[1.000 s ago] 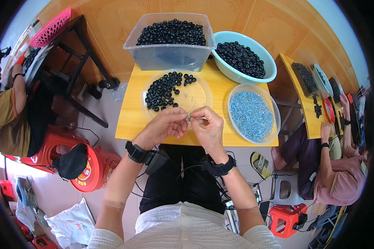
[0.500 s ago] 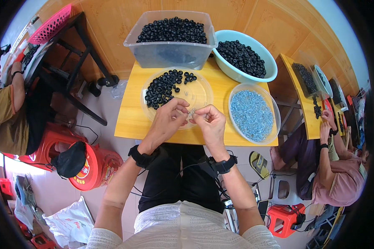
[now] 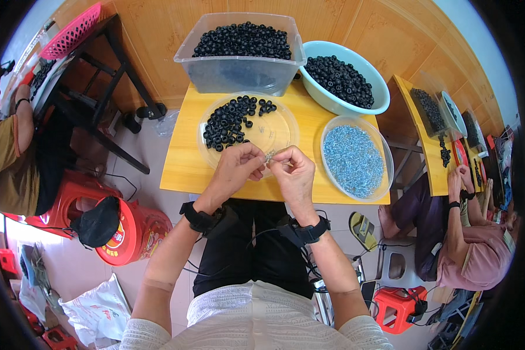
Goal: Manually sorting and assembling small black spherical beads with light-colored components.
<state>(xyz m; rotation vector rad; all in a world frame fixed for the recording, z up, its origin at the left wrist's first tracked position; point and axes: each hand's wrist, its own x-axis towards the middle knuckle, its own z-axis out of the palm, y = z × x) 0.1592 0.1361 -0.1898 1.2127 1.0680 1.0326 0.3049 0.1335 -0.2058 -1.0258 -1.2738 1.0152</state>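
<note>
Over the near edge of a shallow round clear tray [image 3: 287, 129], my left hand [image 3: 234, 170] and my right hand [image 3: 296, 178] meet, thumbs and forefingers pinched. A small cluster of pale, glassy beads [image 3: 269, 156] sits between the fingertips and both hands grip it. Any thread through it is too fine to make out. Black round beads [image 3: 224, 123] lie in the tray's left and far part, just beyond my left hand. To the right of my right hand stands a round clear container [image 3: 389, 175] full of tiny light-blue beads [image 3: 353, 160].
A clear plastic tub [image 3: 239, 79] and a light-blue basin [image 3: 324, 100], both holding black beads, stand at the back of the yellow table [image 3: 181, 169]. People work at tables on both sides. Red stools [image 3: 399, 309] and a red bucket [image 3: 149, 233] stand on the floor.
My hands have shifted slightly, and the fingertips are pinched closer around the pale beads, which show more plainly now. The containers stay where they were.
</note>
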